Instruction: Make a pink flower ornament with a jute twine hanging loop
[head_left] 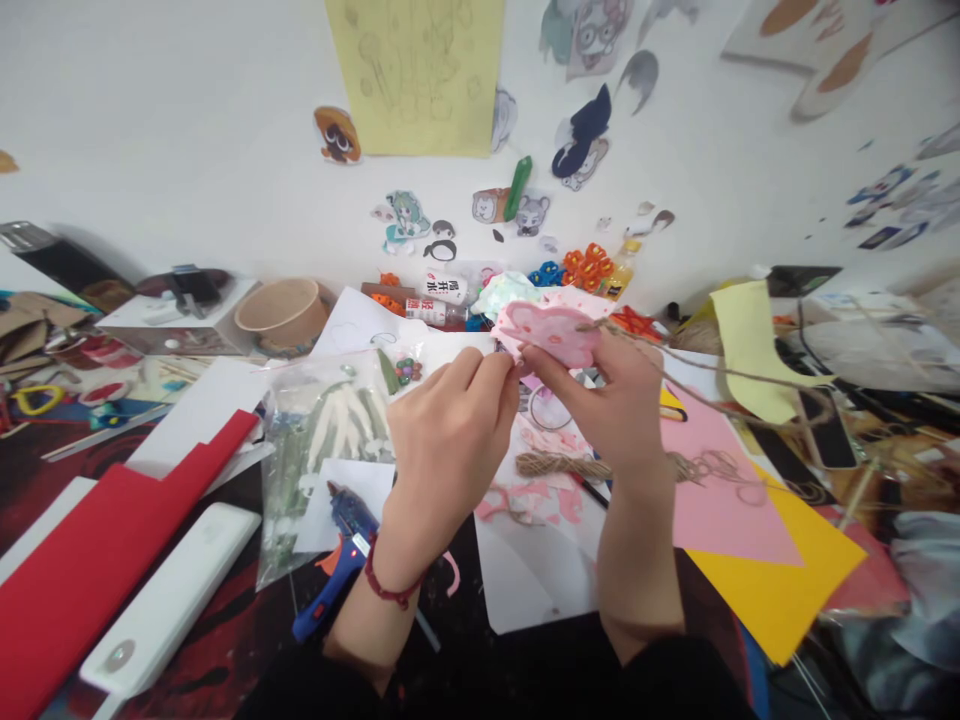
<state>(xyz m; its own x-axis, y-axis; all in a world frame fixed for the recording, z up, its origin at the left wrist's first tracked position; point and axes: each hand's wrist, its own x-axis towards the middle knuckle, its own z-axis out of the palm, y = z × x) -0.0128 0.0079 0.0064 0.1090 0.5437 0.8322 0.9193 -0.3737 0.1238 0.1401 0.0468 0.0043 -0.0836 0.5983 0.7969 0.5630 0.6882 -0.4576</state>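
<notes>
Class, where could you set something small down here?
The near end of the white sheet, below the pink scraps, and dark tabletop between the white device and blue glue gun look bare. The wall side is crowded.

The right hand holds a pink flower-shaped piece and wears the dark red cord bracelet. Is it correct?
The head view shows the dark red cord bracelet on the left wrist, not the right. The right hand holds the pink flower-shaped piece.
</notes>
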